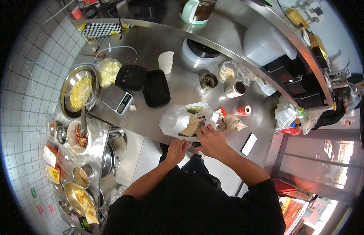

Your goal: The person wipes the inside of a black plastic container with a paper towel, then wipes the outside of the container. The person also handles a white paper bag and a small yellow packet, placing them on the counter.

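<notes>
A white plastic bag (171,122) stands gaping on the steel worktable, near its front edge. Inside it a round, pale-topped container (190,129) shows in part. My right hand (212,141) reaches over the bag's near right side, fingers bent at its rim; its grip is partly hidden. At the table edge, just left of it, my left hand (177,151) has its fingers drawn together at the bag's near side. What those fingertips pinch is too small to make out. Between the hands lies a small dark object (196,144). A crumpled brown cloth or paper (232,122) sits right of the bag.
Behind the bag stand black plastic trays (156,88), a kitchen scale (117,99), a white cup (166,62) and open cans (209,81). A red-and-white roll (244,110) and phone (249,144) are rightward. Noodles fill a steel bowl (95,75) leftward; a steel shelf (229,47) overhangs the back.
</notes>
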The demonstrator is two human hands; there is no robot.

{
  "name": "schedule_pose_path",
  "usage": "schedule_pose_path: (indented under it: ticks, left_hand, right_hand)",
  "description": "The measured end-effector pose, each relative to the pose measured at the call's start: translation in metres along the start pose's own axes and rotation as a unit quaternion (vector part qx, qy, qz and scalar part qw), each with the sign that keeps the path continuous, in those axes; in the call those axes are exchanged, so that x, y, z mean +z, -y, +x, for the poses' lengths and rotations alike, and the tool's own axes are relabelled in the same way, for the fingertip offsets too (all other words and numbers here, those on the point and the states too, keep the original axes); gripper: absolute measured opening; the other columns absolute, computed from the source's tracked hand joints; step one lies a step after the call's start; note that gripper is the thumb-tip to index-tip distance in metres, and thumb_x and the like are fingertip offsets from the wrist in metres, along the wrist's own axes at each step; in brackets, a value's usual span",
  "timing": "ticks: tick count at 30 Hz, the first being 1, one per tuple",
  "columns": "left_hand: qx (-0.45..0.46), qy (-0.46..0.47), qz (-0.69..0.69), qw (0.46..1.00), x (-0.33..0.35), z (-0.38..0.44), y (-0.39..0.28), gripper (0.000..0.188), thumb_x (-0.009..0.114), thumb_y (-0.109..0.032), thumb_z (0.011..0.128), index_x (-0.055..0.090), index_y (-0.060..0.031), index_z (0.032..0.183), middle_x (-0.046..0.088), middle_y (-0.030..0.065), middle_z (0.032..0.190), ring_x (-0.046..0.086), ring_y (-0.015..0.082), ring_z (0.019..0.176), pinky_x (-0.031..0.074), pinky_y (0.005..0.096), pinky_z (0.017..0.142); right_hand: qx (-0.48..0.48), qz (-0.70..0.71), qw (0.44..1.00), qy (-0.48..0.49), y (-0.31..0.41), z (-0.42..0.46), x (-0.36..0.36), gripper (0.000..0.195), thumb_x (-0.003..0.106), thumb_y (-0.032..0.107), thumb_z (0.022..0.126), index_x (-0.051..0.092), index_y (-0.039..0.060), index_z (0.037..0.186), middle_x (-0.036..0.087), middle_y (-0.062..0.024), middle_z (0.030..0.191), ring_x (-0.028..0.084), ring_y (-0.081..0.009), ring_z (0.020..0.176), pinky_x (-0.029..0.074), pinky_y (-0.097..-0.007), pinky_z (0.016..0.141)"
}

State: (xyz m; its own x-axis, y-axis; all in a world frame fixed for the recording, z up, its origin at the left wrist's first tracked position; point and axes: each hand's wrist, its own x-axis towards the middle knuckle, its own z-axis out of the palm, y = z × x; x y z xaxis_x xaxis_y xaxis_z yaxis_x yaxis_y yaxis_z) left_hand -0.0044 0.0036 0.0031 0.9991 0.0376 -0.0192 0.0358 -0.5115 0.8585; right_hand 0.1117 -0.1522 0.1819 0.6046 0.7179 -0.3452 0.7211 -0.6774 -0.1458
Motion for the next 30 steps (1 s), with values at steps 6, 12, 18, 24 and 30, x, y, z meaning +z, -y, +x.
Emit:
schedule_pose_path:
  ticks: [6,12,18,24,30]
  left_hand:
    - [-0.010,0.042,0.012,0.999,-0.004,0.012,0.009,0.026,0.063,-0.021,0.100,0.065,0.0022,0.090,0.068,0.0260,0.086,0.066,0.0465,0.082,0.051,0.0545,0.071]
    - [-0.021,0.081,-0.008,0.996,-0.010,0.023,0.008,0.030,0.063,-0.026,0.102,0.068,0.0017,0.092,0.069,0.0264,0.084,0.070,0.0435,0.076,0.053,0.0500,0.067]
    - [-0.055,0.105,-0.027,0.993,-0.036,0.021,-0.011,0.026,0.066,-0.026,0.098,0.072,-0.0008,0.102,0.070,0.0243,0.086,0.070,0.0397,0.078,0.053,0.0466,0.068]
    - [-0.109,0.089,-0.011,0.990,-0.044,0.016,-0.021,0.032,0.069,-0.027,0.098,0.072,-0.0001,0.115,0.073,0.0227,0.093,0.072,0.0326,0.080,0.056,0.0402,0.072]
    - [-0.143,-0.002,-0.029,0.989,-0.062,0.005,-0.041,0.040,0.082,-0.033,0.088,0.068,0.0001,0.106,0.072,0.0148,0.090,0.070,0.0295,0.083,0.055,0.0398,0.079]
  right_hand:
    - [0.005,0.019,1.000,0.022,-0.009,0.002,0.009,0.056,0.086,0.042,0.075,0.068,0.0028,0.110,0.062,-0.0126,0.118,0.057,-0.0312,0.126,0.058,-0.0435,0.089]
    - [-0.035,0.012,0.999,-0.036,-0.021,0.000,0.023,0.050,0.083,0.042,0.080,0.067,0.0049,0.110,0.064,-0.0088,0.119,0.062,-0.0286,0.120,0.059,-0.0443,0.081]
    - [-0.063,0.050,0.990,-0.112,-0.033,-0.005,0.052,0.053,0.082,0.043,0.081,0.065,0.0059,0.114,0.066,-0.0103,0.112,0.067,-0.0319,0.109,0.058,-0.0429,0.075]
    - [0.018,0.406,0.908,-0.106,-0.056,-0.039,0.018,0.065,0.092,0.031,0.076,0.061,0.0103,0.129,0.065,-0.0069,0.111,0.065,-0.0208,0.106,0.057,-0.0368,0.082]
    - [0.200,0.660,0.705,-0.166,-0.137,-0.092,0.116,0.065,0.094,0.017,0.072,0.065,0.0085,0.130,0.066,-0.0063,0.126,0.063,-0.0157,0.109,0.054,-0.0365,0.091]
